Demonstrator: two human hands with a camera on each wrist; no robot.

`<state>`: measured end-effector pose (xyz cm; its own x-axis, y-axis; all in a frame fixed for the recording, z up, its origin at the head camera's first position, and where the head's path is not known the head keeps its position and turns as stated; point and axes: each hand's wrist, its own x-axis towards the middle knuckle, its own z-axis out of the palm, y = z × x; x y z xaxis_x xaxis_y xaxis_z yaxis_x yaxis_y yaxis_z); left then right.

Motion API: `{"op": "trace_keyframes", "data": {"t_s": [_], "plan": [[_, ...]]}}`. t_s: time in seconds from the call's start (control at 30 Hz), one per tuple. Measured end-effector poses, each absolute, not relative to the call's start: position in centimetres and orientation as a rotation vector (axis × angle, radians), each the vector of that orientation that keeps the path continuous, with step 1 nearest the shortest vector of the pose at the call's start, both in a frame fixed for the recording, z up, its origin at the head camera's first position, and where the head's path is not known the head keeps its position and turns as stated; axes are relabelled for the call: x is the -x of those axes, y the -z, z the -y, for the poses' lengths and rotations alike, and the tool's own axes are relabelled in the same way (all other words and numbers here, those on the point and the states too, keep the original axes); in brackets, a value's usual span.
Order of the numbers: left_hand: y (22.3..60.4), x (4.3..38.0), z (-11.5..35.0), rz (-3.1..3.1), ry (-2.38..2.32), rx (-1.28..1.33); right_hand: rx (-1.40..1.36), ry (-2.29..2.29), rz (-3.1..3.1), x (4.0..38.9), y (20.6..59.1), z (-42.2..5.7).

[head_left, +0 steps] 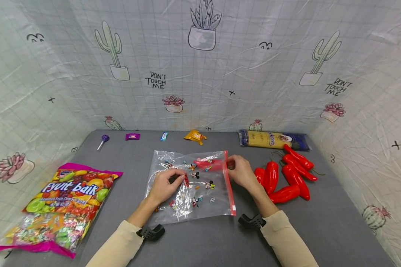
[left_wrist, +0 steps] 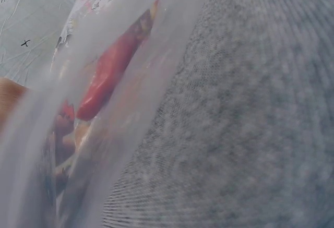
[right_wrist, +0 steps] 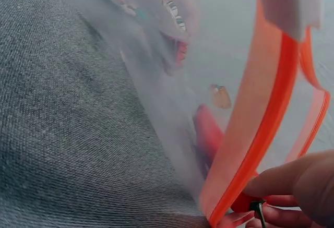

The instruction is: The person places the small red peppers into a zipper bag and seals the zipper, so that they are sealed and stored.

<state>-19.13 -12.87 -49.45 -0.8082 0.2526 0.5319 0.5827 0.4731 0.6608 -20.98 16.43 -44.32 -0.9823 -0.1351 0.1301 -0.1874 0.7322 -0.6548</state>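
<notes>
A clear zip bag (head_left: 217,207) with small cartoon prints and a red zip edge lies flat in the middle, its mouth facing right. My left hand (head_left: 163,187) is over the bag's left part and pinches its top film between thumb and fingers. At the bag's mouth, my right hand (head_left: 243,172) holds a red chili pepper (head_left: 208,164) by its stem end. Most of that pepper shows through the film, inside the bag. In the right wrist view, the dark green stem (right_wrist: 257,206) sticks out by my fingers, beside the red zip strip (right_wrist: 271,113).
Several red peppers (head_left: 295,181) lie right of my right hand, with a pasta packet (head_left: 274,139) behind them. Along the back are a lollipop (head_left: 105,138), a purple sweet (head_left: 132,136), a small blue-white sweet (head_left: 164,136) and an orange packet (head_left: 195,136). A large candy bag (head_left: 70,189) lies left.
</notes>
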Motion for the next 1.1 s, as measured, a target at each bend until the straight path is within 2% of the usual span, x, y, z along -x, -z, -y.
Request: {"op": "trace_keyframes", "data": {"t_s": [0.2, 0.57, 1.1], "plan": [[49.4, 19.0, 12.9, 2.372, 1.258, 0.699, -0.208, -1.130, 2.813, 20.9, 44.8, -16.2], [49.3, 19.1, 13.0, 2.369, 1.277, 0.706, -0.349, -1.186, 2.834, 20.8, 43.8, -16.6], [49.3, 19.1, 12.9, 2.373, 1.280, 0.693, -0.367, -1.157, 3.010, 20.5, 40.1, -22.4]]}}
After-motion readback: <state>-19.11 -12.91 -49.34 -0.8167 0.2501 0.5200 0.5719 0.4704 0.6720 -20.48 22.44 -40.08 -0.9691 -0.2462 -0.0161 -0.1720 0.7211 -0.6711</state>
